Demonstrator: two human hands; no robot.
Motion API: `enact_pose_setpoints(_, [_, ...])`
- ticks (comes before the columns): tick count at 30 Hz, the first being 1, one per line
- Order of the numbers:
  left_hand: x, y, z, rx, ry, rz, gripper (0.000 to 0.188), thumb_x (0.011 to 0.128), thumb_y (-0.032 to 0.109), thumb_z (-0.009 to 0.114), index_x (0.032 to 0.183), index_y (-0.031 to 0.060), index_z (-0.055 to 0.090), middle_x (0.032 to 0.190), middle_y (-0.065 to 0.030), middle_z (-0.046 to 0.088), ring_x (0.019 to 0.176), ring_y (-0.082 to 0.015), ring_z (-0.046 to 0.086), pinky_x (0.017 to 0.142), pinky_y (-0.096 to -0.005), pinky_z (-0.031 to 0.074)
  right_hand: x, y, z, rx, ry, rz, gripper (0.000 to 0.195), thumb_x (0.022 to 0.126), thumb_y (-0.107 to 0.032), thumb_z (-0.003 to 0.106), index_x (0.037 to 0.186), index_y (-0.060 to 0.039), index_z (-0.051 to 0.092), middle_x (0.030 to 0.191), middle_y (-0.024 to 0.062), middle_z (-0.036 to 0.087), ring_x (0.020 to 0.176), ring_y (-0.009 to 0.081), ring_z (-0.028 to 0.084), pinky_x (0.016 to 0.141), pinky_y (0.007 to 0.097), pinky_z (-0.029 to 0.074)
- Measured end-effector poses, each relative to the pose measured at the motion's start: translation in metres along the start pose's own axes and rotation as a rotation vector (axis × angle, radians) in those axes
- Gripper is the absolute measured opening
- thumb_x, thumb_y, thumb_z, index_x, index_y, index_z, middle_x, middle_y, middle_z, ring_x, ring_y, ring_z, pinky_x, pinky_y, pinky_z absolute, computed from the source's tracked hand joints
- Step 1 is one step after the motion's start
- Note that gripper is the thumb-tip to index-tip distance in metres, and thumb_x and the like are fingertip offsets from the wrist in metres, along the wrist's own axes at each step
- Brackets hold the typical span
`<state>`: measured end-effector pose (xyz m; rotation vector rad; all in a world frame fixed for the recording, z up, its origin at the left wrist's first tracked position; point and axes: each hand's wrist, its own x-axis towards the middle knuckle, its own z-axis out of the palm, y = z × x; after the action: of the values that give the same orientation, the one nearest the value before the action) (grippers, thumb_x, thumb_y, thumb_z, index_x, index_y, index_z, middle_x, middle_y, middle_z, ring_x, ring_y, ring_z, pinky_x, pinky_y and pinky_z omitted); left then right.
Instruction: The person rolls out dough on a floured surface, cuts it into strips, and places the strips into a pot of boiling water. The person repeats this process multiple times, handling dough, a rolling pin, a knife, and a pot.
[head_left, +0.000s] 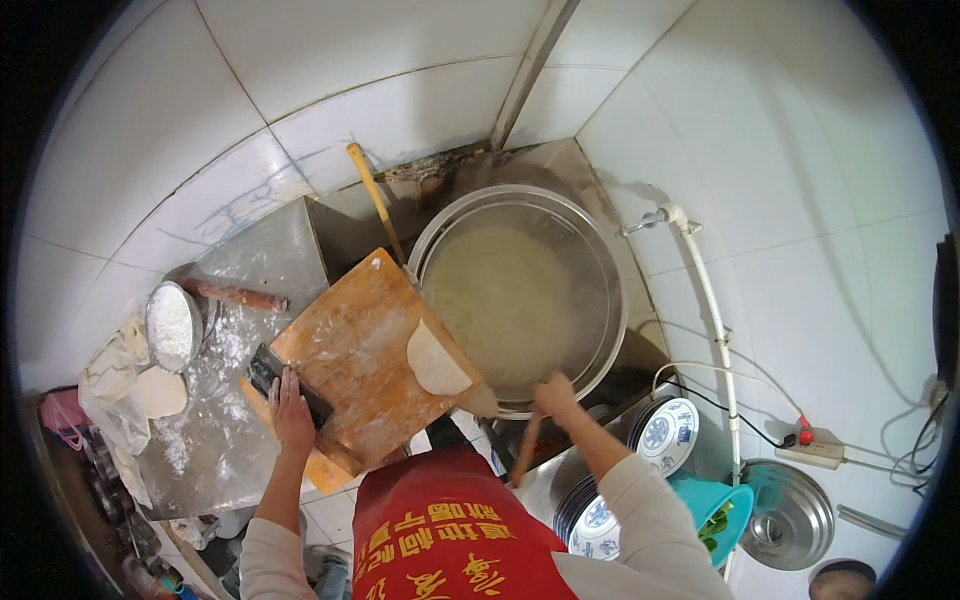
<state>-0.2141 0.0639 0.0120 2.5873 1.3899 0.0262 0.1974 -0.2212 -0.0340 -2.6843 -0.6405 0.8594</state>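
Note:
My left hand lies on a dark rectangular block at the left edge of a floured wooden board. Near the board's right edge rests a flat piece of dough. The board's right corner reaches over the rim of a large round metal pot, which holds cloudy, steaming liquid. At the pot's near rim, my right hand is closed around a wooden stick or handle that points down towards me. Whatever lies at its far end is hidden.
On the metal counter at left are a bowl of flour, a rolling pin and a dough disc. Behind the board stands a yellow handle. Stacked plates, a teal basket and a tap are at right.

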Motion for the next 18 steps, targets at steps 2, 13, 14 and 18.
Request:
enact_pose_setpoints(2, [0.002,0.008,-0.003,-0.011,-0.017,0.004,0.054,0.089,0.004,0.050,0.141,0.0035,0.038,0.150,-0.0102,0.035,0.137,-0.0349,0.031,0.113,-0.0413,0.026,-0.008,-0.020,0.002,0.117,-0.141,-0.088,0.025,0.077,-0.014,0.057,0.093,0.0022,0.067,0.079,0.0223,0.064,0.078,0.0358,0.065,0.070,0.0416,0.053])
enact_pose_setpoints(13, [-0.003,0.002,0.000,-0.021,0.024,0.044,0.053,0.090,0.010,0.050,0.141,0.0036,0.038,0.148,-0.0124,0.037,0.136,-0.0349,0.033,0.113,-0.0438,0.026,-0.002,-0.062,-0.114,0.086,0.082,-0.127,0.044,0.075,-0.017,0.059,0.117,-0.0009,0.059,0.089,0.0265,0.066,0.084,0.0438,0.063,0.078,0.0511,0.049])
enact_pose_setpoints(14, [-0.003,0.001,-0.002,-0.005,0.028,0.048,0.053,0.091,0.011,0.050,0.142,0.0037,0.038,0.148,-0.0124,0.038,0.136,-0.0352,0.033,0.113,-0.0443,0.027,-0.002,-0.053,-0.119,0.006,0.123,-0.121,0.047,0.076,-0.016,0.059,0.120,-0.0017,0.057,0.089,0.0266,0.066,0.085,0.0442,0.063,0.078,0.0508,0.049])
enact_pose_setpoints(18, [-0.001,-0.003,-0.004,0.022,0.030,0.082,0.056,0.089,0.014,0.053,0.142,0.0044,0.038,0.148,-0.0115,0.037,0.134,-0.0353,0.036,0.111,-0.0446,0.028,-0.004,-0.028,-0.106,-0.166,0.133,-0.014,0.057,0.075,-0.013,0.055,0.131,-0.0025,0.047,0.088,0.0271,0.066,0.085,0.0451,0.063,0.078,0.0515,0.049])
